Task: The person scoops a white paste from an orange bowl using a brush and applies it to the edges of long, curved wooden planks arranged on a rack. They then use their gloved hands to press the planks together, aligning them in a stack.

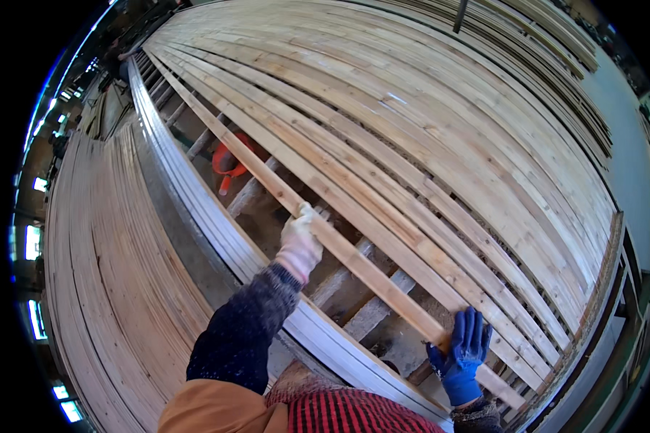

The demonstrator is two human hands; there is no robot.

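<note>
My left hand [301, 242], in a whitish work glove, is wrapped round a long narrow wooden board [361, 267]. This board runs from the far left to the near right, with a gap on either side of it. Lower right, my right hand [466, 353] wears a blue coated glove. Its fingers are stretched out and the thumb is apart, with the palm over the same board near its end. Beside that board lie several more loose wooden boards [383, 216], spaced apart.
Crossbars [370, 314] show under the gap, along with an orange-red object [231, 155]. A pale metal rail [195, 202] borders the left side, and stacked boards [115, 274] lie beyond it. Closely laid planks [440, 115] fill the right. Someone's arm [128, 54] shows at the far left end.
</note>
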